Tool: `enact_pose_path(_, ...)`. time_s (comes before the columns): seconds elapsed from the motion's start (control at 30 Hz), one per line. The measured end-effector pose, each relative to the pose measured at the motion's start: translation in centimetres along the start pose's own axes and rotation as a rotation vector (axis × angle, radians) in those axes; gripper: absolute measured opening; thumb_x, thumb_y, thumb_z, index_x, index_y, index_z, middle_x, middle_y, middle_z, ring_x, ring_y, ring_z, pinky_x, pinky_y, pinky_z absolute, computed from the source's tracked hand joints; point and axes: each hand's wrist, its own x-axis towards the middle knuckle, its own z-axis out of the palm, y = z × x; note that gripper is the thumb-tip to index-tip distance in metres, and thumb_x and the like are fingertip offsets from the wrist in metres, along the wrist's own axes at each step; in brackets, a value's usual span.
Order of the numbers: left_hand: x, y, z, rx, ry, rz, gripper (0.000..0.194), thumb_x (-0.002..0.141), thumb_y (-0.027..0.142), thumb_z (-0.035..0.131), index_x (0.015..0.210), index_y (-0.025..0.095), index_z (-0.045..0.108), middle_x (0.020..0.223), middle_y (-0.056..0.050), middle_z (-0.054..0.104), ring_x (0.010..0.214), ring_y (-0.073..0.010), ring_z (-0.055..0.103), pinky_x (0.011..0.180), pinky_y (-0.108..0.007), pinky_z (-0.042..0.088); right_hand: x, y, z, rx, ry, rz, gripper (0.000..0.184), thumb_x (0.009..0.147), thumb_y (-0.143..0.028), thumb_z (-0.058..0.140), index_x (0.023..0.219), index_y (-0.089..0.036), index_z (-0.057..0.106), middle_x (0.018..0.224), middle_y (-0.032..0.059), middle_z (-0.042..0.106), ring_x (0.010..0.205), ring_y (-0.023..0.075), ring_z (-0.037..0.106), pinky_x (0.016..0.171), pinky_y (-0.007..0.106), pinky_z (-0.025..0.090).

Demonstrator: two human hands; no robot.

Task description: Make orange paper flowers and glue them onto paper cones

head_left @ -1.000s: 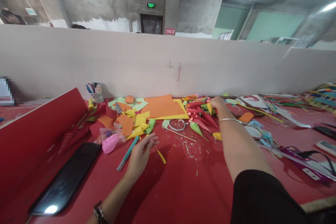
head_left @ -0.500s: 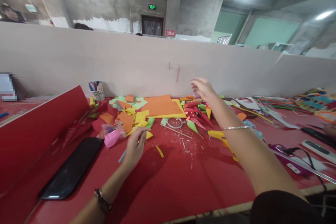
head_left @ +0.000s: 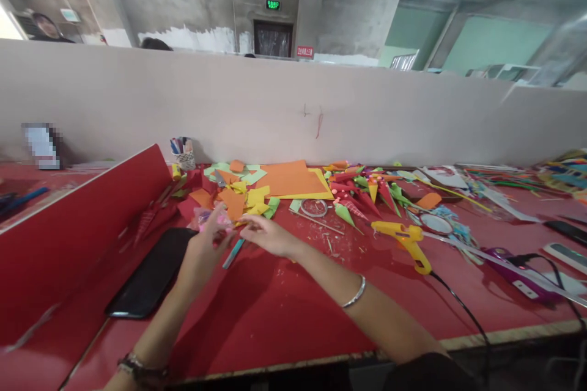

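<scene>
My left hand (head_left: 204,253) is at the pink plastic bag (head_left: 223,219), its fingers apart and partly covering it. Close beside it, my right hand (head_left: 268,236) reaches leftward with loosely bent fingers, over the edge of the cut yellow and orange paper pieces (head_left: 233,203). Nothing shows in either hand, though the fingertips overlap the clutter. A teal stick-like tool (head_left: 233,253) lies on the table between the two hands. A yellow glue gun (head_left: 406,241) rests on its side to the right, with its black cord trailing off the front edge.
Orange sheets (head_left: 291,180) lie behind the hands, beside a pile of red and green paper cones (head_left: 362,190). A clear tape ring (head_left: 314,208) sits among scraps. A black tray-like slab (head_left: 151,275) is at left, a pen cup (head_left: 183,154) behind. A purple power strip (head_left: 523,275) stands right.
My right hand has swung down and left from above the cone pile to beside my left hand. My left hand has moved left and slightly up onto the pink bag.
</scene>
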Motion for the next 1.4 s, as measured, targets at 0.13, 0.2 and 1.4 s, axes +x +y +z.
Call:
enact_pose_path(0.13,-1.0,0.0,0.5,0.248,-0.077,0.136,0.045,0.078,0.028,0.044,0.121,0.018,0.036,0.079,-0.003,0.063,0.065,-0.0156,0.06,0.058,-0.023,0.044,0.7,1.1,3.1,0.032,0.117,-0.052,0.015,0.07,-0.03,0.058,0.081,-0.02,0.062,0.079,0.0017,0.063,0.079,0.0175,0.059,0.074,0.031,0.046)
enact_pose_path(0.2,-0.9,-0.3,0.2,0.368,-0.14,0.113,0.047,0.078,0.029,0.045,0.122,0.016,0.035,0.076,-0.004,0.063,0.063,-0.0167,0.06,0.054,-0.022,0.042,0.8,1.4,3.7,0.0,0.154,-0.063,0.009,0.07,-0.026,0.057,0.075,-0.021,0.062,0.076,0.0015,0.064,0.078,0.0182,0.059,0.074,0.033,0.046)
enact_pose_path(1.4,-1.0,-1.8,0.4,-0.164,-0.172,0.074,0.017,0.082,0.035,0.038,0.082,0.018,0.041,0.078,-0.001,0.054,0.071,-0.012,0.052,0.065,-0.022,0.04,-1.3,-0.9,2.9,-0.334,0.284,-0.322,0.014,0.079,-0.024,0.045,0.084,-0.021,0.058,0.084,0.0016,0.061,0.077,0.0142,0.057,0.072,0.027,0.044)
